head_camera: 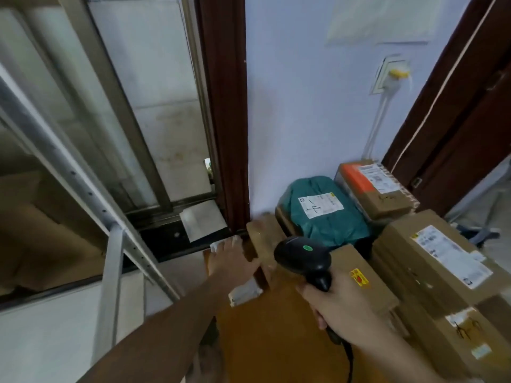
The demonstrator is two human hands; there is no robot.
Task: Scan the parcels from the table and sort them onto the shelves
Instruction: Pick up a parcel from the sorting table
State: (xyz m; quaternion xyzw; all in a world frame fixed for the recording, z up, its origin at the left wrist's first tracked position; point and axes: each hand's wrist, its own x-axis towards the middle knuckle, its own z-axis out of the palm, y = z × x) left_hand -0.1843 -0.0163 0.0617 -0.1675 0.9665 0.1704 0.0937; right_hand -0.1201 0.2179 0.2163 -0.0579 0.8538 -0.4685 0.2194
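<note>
- Right hand (343,308) is wrapped round the handle of the scanner (304,257), head pointing far-left, toward the parcel the left hand is on. Reads as aiming for a scan. Cable trails down off the near edge.
- Left hand (235,259) reaches out over the table's left edge, fingers fairly straight, resting against a small box (262,239) standing on edge. Thumb side touches the box face. Can't tell if the fingers curl round anything; blurred.
- Probably steadying or tipping that box so its label faces the scanner. No label visible on the side shown.
- White packet (244,291) lies just under the left wrist; another white scrap (218,246) at the fingertips. Can't tell what either is.
- Parcels still on the table (276,327): green bag (323,214) at the far side against the wall, label up with a handwritten mark; orange-topped box (370,186) to its right; large boxes (437,261) stacked at right, labels up; another box (362,277) behind the scanner with a yellow sticker.
- Labels up suits scanning in place before lifting.
- Shelf frame (110,217) stands at left, near the table, so the carry is short. Sorting looks barely started: most parcels remain.
</note>
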